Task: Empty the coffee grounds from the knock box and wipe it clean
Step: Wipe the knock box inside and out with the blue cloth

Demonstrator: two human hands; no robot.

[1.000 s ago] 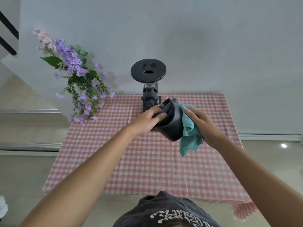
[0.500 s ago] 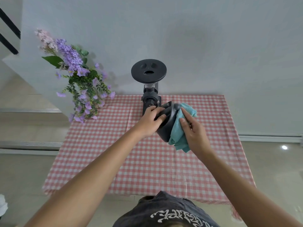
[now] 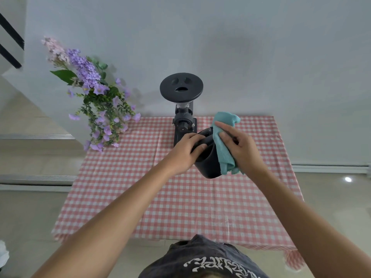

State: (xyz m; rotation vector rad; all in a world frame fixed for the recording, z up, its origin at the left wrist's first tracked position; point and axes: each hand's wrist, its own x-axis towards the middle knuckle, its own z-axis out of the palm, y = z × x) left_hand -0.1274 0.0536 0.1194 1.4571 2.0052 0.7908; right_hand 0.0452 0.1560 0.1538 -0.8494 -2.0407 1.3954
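We see a plain white wall (image 3: pixel 261 47) rising behind a table draped in a pink-and-white checked tablecloth (image 3: pixel 180 207). Purple and pink flowers (image 3: pixel 96 97) with green leaves lean over the table's far left corner, casting a soft shadow on the wall. A dark grinder (image 3: pixel 181 109) with a round lid stands at the table's back edge, against the wall. Pale glossy floor tiles (image 3: pixel 331 197) catch one bright spot of light at right. Stair steps (image 3: pixel 30 137) show at left.
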